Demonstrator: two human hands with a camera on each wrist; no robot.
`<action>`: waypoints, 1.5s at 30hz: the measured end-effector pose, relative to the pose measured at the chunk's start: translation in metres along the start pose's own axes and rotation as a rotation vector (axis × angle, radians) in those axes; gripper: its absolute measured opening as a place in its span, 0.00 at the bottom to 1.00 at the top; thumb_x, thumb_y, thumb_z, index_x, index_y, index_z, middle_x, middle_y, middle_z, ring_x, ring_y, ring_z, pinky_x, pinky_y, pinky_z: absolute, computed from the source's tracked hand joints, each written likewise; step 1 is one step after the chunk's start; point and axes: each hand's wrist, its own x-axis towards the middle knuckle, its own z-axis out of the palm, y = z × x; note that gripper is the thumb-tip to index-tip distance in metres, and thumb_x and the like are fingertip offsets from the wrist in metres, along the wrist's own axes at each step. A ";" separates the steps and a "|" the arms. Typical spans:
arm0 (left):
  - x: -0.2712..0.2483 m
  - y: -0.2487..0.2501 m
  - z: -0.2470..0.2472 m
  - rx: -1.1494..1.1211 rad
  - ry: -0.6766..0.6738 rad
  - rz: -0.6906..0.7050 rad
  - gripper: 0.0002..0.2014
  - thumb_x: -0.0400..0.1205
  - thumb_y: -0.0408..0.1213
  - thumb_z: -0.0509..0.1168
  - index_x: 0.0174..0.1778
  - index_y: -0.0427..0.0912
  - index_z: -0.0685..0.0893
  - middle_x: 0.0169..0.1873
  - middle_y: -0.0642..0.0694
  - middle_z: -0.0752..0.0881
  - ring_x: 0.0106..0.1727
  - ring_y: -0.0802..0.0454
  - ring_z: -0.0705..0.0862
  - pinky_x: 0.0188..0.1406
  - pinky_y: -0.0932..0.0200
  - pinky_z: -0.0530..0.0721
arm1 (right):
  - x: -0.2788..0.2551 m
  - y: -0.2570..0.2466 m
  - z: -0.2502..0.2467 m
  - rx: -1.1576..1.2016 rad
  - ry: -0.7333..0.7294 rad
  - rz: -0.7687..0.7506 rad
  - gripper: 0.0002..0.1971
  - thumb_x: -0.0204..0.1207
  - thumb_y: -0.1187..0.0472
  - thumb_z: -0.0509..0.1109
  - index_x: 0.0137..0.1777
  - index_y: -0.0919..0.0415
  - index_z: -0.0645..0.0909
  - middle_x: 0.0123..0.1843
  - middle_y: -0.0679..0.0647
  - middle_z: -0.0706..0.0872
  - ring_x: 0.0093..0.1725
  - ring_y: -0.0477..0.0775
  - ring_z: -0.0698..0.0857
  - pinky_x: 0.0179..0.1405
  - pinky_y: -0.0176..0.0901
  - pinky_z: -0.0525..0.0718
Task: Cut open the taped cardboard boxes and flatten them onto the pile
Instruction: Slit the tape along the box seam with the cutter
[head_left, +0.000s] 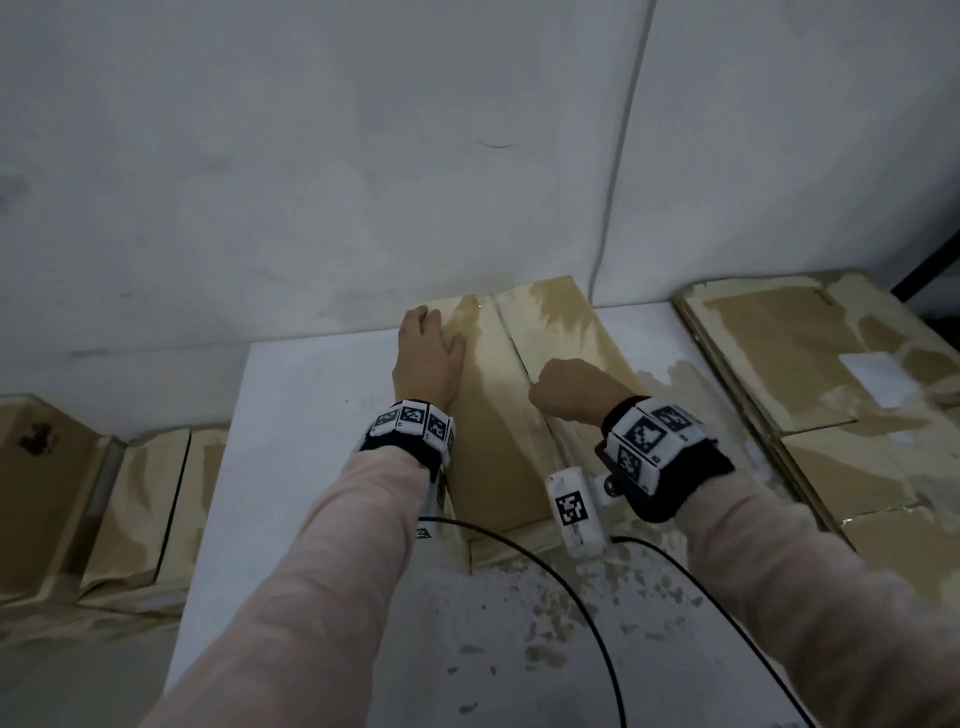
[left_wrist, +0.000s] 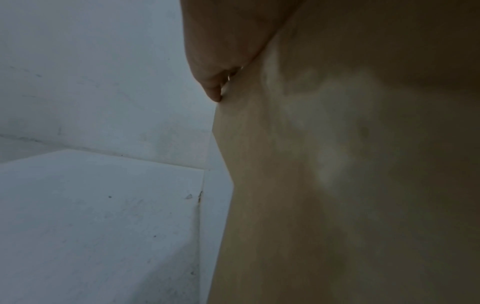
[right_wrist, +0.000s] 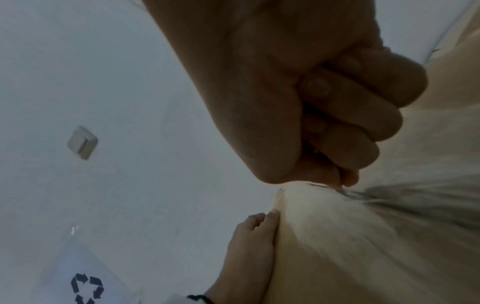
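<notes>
A tan cardboard box (head_left: 493, 415) stands on the white table (head_left: 311, 415), running away from me toward the wall. Its top seam (head_left: 511, 338) runs lengthwise. My left hand (head_left: 428, 353) lies flat with straight fingers on the box's far left edge, and its fingertips (left_wrist: 215, 90) touch the cardboard (left_wrist: 337, 185). My right hand (head_left: 566, 387) is a fist over the seam, gripping a small cutter that is almost wholly hidden. In the right wrist view a thin tip under the fist (right_wrist: 324, 113) meets the box top (right_wrist: 363, 246).
A pile of flattened boxes (head_left: 831, 374) lies to the right of the box. More closed boxes (head_left: 130, 509) stand lower at the left. Cardboard scraps (head_left: 545, 639) and black cables (head_left: 571, 571) lie on the near table. The wall is right behind the box.
</notes>
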 end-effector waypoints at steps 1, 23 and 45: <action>0.000 0.000 0.000 0.007 0.001 0.001 0.24 0.86 0.45 0.57 0.77 0.38 0.68 0.78 0.45 0.62 0.78 0.50 0.61 0.67 0.51 0.72 | -0.004 0.002 0.000 0.012 -0.014 0.005 0.14 0.78 0.66 0.56 0.29 0.61 0.63 0.29 0.54 0.70 0.28 0.52 0.68 0.26 0.39 0.65; -0.142 0.032 0.004 0.272 -0.130 0.128 0.27 0.88 0.51 0.48 0.82 0.45 0.59 0.83 0.46 0.54 0.83 0.49 0.52 0.79 0.43 0.50 | -0.043 0.022 0.037 -0.031 0.111 -0.062 0.15 0.81 0.61 0.57 0.63 0.69 0.74 0.64 0.65 0.80 0.59 0.64 0.80 0.47 0.44 0.73; -0.170 0.054 0.008 0.230 -0.030 -0.043 0.27 0.88 0.51 0.50 0.82 0.45 0.61 0.83 0.47 0.56 0.83 0.50 0.50 0.79 0.46 0.51 | -0.106 0.068 0.052 0.041 0.298 -0.181 0.13 0.80 0.64 0.55 0.62 0.68 0.71 0.57 0.65 0.82 0.55 0.66 0.81 0.44 0.47 0.75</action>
